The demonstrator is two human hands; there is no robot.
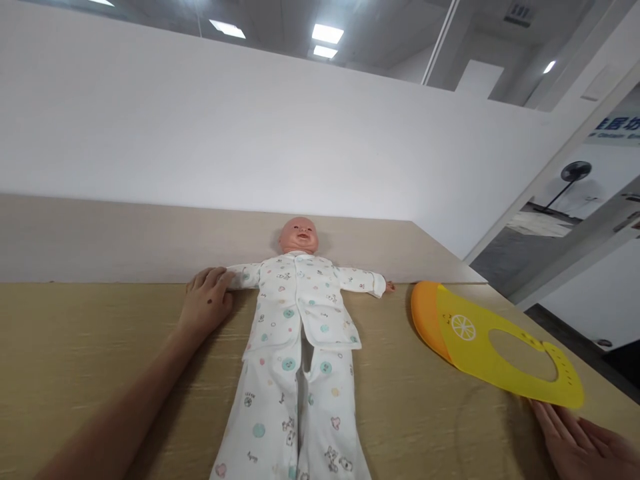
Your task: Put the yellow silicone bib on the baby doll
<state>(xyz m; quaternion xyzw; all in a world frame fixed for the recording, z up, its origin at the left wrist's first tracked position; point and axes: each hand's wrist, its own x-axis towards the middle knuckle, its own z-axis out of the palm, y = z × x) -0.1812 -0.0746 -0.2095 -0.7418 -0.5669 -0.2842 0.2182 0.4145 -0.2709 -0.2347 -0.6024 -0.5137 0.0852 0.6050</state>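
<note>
A baby doll lies on its back with arms spread, dressed in a white printed jacket and trousers. My left hand is over the end of the doll's arm on the left, its fingers curled down around the doll's hand, which is hidden. To the doll's right lies a yellow silicone bib with an orange pocket and a neck opening. At the bib's near edge is my right hand, palm up and fingers stretched out. Its fingertips reach the rim and partly slip beneath it.
The wooden table carries the doll and bib. A raised pale board runs along its back, against a white wall with glass above. At the right, beyond the table edge, a doorway shows a black standing fan.
</note>
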